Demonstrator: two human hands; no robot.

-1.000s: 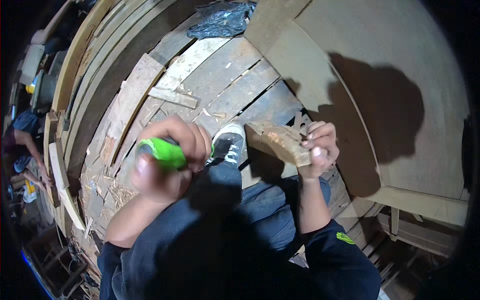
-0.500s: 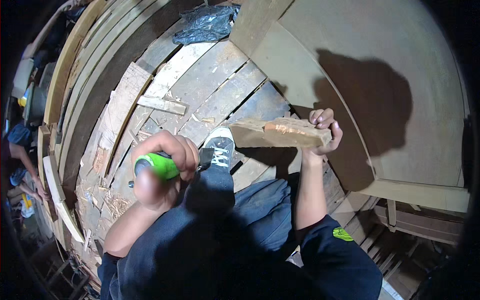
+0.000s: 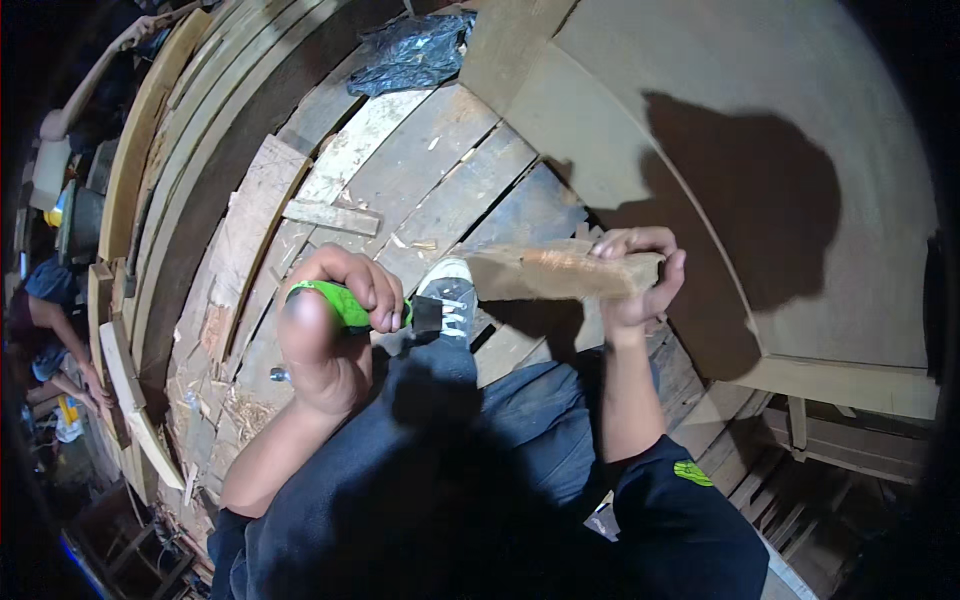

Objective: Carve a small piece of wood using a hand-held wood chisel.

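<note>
Wooden piece [image 3: 540, 272], seemingly being positioned, is gripped right of the shoe [image 3: 453, 290] by the right hand [image 3: 630, 312], a green-handled tool [image 3: 349, 302] left of that shoe by the left hand [image 3: 325, 355], steadiness apparently required next.

My left hand [image 3: 345, 285] and right hand [image 3: 640, 275] are bare. A lime-green patch [image 3: 692, 473] with dark lines marks my navy right sleeve [image 3: 680, 525]; my trousers [image 3: 530, 420] are dark blue, my dark sneaker [image 3: 452, 290] has white laces [image 3: 453, 307] and a white toe cap [image 3: 450, 268].
</note>
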